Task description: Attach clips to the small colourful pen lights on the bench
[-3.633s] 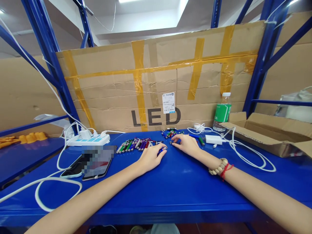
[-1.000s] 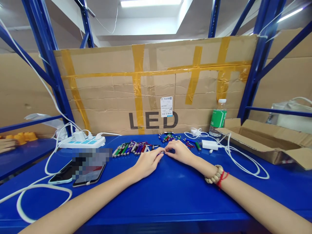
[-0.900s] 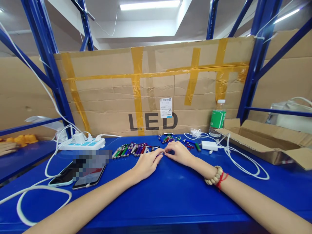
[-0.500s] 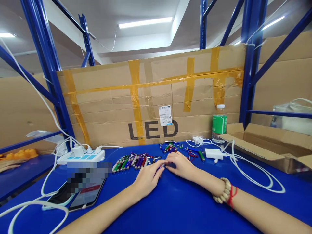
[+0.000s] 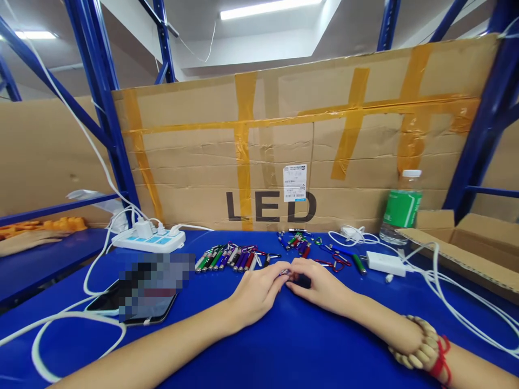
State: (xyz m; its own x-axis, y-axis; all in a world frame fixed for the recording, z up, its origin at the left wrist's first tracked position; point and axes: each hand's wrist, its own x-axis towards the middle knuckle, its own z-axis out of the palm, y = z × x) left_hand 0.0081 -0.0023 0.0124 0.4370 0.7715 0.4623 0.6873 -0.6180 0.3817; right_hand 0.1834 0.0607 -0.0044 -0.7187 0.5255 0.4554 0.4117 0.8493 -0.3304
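bare right hand had come over to meet the bare left hand, whose fingers pinched a small shiny metallic piece over the glossy blue bench; couldn't tell if the right's gripped too.

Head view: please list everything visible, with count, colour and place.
Tubes: many, mixed colours, centre
Small object: one, colour unclear, centre
Phones: two, dark, left
Power strip: one, white, left
Cables: several, white, both sides
Adapter: one, white, right
Bottle: one, green label, right
Box: one, brown, right
Cardboard: one, brown, behind
Loose pieces: several, orange, far left
Rack: one, blue, both sides
Table: one, blue, below
Lights: some, white, above
Bracelet: one, beige, right wrist
Left hand, right hand: two, bare, centre
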